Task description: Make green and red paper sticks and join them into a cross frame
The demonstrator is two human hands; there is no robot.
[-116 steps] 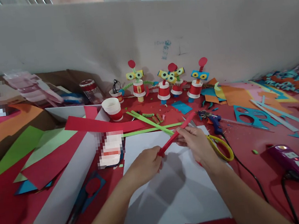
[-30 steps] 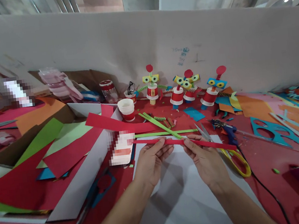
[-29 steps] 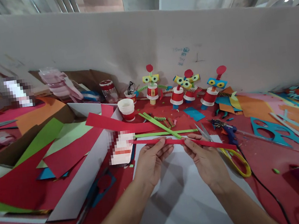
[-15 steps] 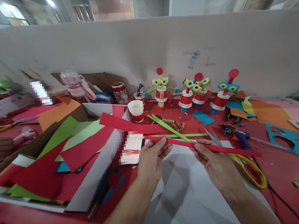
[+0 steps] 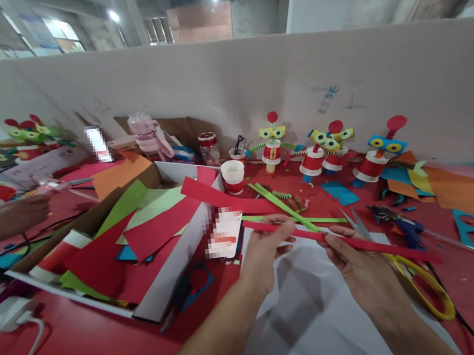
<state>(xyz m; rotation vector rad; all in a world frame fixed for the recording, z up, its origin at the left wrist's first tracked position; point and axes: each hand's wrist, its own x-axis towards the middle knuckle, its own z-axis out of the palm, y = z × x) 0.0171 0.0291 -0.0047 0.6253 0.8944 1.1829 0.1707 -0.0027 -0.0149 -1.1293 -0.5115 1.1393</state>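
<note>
A long narrow red paper strip (image 5: 372, 245) stretches between my two hands above a white sheet (image 5: 305, 313). My left hand (image 5: 269, 251) pinches it near its left part, fingers and thumb together. Further right, my right hand (image 5: 351, 261) has its thumb and fingers closed on the same strip, whose free end runs out to the right. Green strips (image 5: 281, 206) lie just behind the hands. Yellow-handled scissors (image 5: 427, 286) rest beside my right hand, partly under the strip. A phone (image 5: 226, 233) lies left of my left hand.
An open box (image 5: 157, 302) of coloured paper stands on the left. Paper-cup figures (image 5: 272, 151) line the wall behind, near stacked cups (image 5: 233, 177) and a jar (image 5: 209, 149). A blue glue gun (image 5: 408, 231) lies right. Another person's hand (image 5: 29, 211) shows far left.
The camera view has turned left, so the scene sits further right. Both hands still hold the red strip and have drawn slightly apart. The other person's arm shows more.
</note>
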